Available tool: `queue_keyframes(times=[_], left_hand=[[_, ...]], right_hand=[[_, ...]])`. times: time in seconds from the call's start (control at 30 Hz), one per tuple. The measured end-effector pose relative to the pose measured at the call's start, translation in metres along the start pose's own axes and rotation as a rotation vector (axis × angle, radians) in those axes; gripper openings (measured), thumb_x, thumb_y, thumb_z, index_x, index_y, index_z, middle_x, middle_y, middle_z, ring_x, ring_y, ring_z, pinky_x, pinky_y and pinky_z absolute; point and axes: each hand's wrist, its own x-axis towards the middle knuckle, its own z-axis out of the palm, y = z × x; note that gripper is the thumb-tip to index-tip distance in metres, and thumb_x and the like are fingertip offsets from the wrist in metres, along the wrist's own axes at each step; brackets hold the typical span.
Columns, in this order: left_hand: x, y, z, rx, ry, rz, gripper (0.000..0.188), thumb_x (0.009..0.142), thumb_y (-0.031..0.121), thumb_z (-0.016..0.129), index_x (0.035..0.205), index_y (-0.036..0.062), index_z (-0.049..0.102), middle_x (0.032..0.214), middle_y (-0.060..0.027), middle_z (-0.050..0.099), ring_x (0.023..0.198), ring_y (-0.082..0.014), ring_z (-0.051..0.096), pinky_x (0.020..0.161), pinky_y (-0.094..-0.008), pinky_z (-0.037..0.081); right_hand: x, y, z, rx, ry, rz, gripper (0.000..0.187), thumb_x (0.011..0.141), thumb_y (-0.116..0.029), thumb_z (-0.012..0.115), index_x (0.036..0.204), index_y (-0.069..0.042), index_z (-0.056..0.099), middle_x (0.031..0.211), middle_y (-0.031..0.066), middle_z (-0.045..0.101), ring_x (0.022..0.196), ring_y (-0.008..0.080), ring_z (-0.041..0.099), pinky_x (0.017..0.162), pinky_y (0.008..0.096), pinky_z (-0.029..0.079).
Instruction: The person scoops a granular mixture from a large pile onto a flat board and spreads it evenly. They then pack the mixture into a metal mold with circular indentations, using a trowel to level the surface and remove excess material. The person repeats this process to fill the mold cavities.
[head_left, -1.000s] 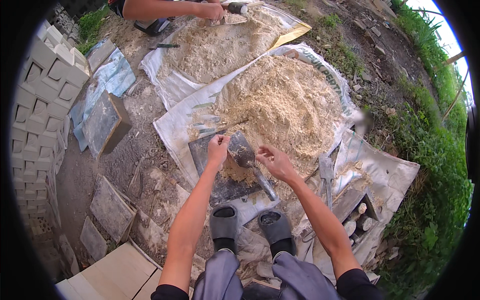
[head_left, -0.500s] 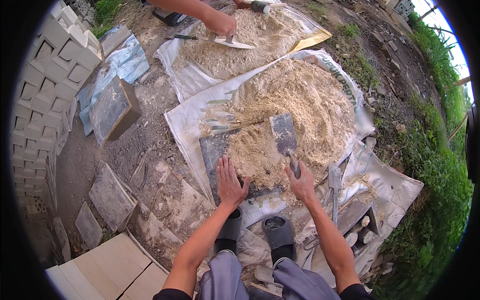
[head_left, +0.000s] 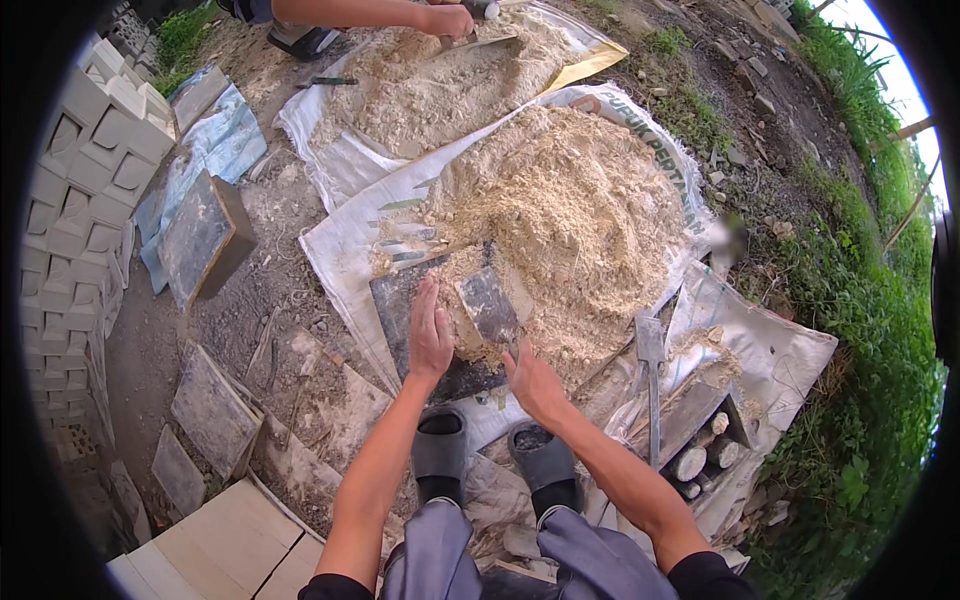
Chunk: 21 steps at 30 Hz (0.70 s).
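Observation:
My right hand (head_left: 535,382) grips a trowel with a flat, dark rectangular blade (head_left: 488,303), its handle mostly hidden in my fingers. The blade lies tilted over a small mound of damp, sandy tan mix on a dark flat board (head_left: 398,305). Along the left side of that mound stands my left hand (head_left: 430,335), fingers stretched out and held together, the palm side facing the mix. Nothing is grasped in it. Just beyond the board rises a large heap of the tan mix (head_left: 590,220), spread on a white woven sack (head_left: 340,245).
A co-worker's hand (head_left: 450,20) holds a trowel over a second heap (head_left: 420,90). Stacked pale blocks (head_left: 90,170) line the left. A block-shaped mould (head_left: 205,240) and flat boards (head_left: 215,405) lie nearer. A long metal tool (head_left: 653,385) rests right of me, beside short round rods (head_left: 690,463).
My right hand has swung the trowel left and nearer, over the mound on the board. My left hand has turned from lying flat to upright on its edge. The co-worker's trowel has moved farther away.

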Motion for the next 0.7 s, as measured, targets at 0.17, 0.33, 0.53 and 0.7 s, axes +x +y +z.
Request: queue_keyframes(times=[0.17, 0.33, 0.53, 0.7], left_hand=[[-0.036, 0.005, -0.005, 0.046, -0.049, 0.011, 0.043, 0.098, 0.010, 0.037, 0.139, -0.0014, 0.040, 0.148, -0.0187, 0.039, 0.139, -0.0335, 0.033, 0.115, -0.0452, 0.026], [-0.038, -0.004, -0.008, -0.044, 0.010, -0.034, 0.042, 0.098, 0.010, 0.038, 0.138, -0.0011, 0.041, 0.149, -0.0166, 0.036, 0.141, -0.0321, 0.031, 0.116, -0.0463, 0.022], [-0.080, -0.002, -0.026, 0.311, -0.033, -0.151, 0.045, 0.096, 0.008, 0.038, 0.141, -0.0025, 0.038, 0.153, -0.0162, 0.030, 0.144, -0.0311, 0.023, 0.119, -0.0450, 0.015], [-0.079, -0.007, -0.033, 0.202, -0.020, -0.114, 0.049, 0.093, -0.001, 0.037, 0.141, -0.0009, 0.038, 0.153, -0.0147, 0.031, 0.144, -0.0300, 0.024, 0.118, -0.0441, 0.019]], right_hand=[[-0.017, 0.019, 0.041, -0.100, 0.106, 0.063, 0.042, 0.099, -0.038, 0.045, 0.113, 0.001, 0.044, 0.068, 0.0267, 0.063, 0.067, 0.0466, 0.063, 0.060, 0.0552, 0.049], [0.003, 0.018, 0.037, -0.101, 0.133, 0.007, 0.042, 0.098, -0.040, 0.046, 0.112, 0.000, 0.045, 0.072, 0.0274, 0.064, 0.069, 0.0462, 0.064, 0.061, 0.0539, 0.051], [-0.003, 0.019, 0.008, -0.039, 0.040, -0.147, 0.041, 0.098, -0.039, 0.047, 0.108, 0.001, 0.045, 0.074, 0.0308, 0.062, 0.071, 0.0490, 0.062, 0.061, 0.0555, 0.049], [-0.032, 0.017, 0.053, -0.232, 0.050, -0.058, 0.042, 0.098, -0.041, 0.047, 0.108, 0.000, 0.045, 0.074, 0.0285, 0.063, 0.064, 0.0453, 0.064, 0.054, 0.0530, 0.051]])
